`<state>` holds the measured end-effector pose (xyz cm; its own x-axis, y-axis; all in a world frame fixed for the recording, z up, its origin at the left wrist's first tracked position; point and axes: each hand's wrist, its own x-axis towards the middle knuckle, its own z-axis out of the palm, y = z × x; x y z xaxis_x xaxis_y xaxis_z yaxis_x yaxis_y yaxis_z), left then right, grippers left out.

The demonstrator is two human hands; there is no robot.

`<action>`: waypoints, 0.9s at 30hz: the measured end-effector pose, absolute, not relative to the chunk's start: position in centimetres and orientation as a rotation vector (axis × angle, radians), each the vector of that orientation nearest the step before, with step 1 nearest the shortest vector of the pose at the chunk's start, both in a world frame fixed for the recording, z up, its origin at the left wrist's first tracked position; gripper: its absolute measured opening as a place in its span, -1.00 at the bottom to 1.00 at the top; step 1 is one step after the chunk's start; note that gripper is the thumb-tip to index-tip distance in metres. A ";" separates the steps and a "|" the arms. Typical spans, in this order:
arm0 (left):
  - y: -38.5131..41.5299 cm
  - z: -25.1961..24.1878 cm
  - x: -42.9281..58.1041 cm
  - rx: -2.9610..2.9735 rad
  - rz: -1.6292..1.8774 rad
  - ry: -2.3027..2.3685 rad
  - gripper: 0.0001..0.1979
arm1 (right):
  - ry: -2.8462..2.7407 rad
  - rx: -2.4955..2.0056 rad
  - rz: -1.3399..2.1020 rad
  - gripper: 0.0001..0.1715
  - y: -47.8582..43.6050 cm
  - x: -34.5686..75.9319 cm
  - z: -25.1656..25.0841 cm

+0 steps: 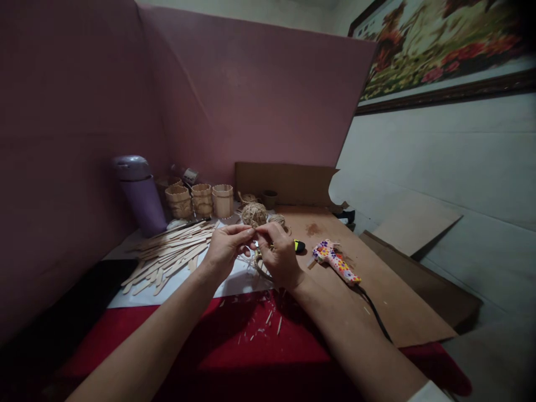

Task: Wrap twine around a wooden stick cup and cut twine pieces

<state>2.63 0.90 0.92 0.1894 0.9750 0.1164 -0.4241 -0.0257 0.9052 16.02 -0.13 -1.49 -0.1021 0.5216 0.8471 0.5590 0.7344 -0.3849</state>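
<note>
My left hand (226, 249) and my right hand (276, 254) meet over the middle of the table, fingertips pinched together and nearly touching. Whatever lies between the fingertips is too small to make out. Just behind them sits a ball of brown twine (253, 214), with a smaller twine ball (278, 221) to its right. Under the right hand a round, twine-coloured piece (263, 269) shows in part, the rest covered by the hand. A black and yellow tool (299, 246) pokes out beyond the right knuckles.
Wooden sticks (171, 257) lie piled on white paper at left. Behind them stand small wooden pots (223, 201) and a purple bottle (142, 195). A flower-patterned glue gun (336, 262) with a black cord rests on brown board (402, 312). Wood scraps dot the red cloth (234, 346).
</note>
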 end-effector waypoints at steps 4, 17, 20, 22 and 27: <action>0.8 0.7 2.5 0.958 1.247 0.716 -0.76 | -1.728 -0.816 0.043 -0.84 -0.3 15.8 -1.4; 0.6 0.6 2.4 0.905 1.282 0.691 -0.84 | -1.515 -0.863 0.419 -0.96 0.0 15.1 -1.8; 0.6 0.8 2.4 0.896 1.335 0.649 -0.82 | -1.563 -0.819 0.397 -0.84 0.0 15.2 -1.3; 0.5 0.8 2.5 0.886 1.347 0.623 -0.81 | -1.602 -0.774 0.513 -0.73 0.0 15.2 -1.0; 0.4 0.6 2.4 0.872 1.341 0.627 -0.82 | -1.443 -0.720 1.146 -0.63 0.1 14.9 -1.1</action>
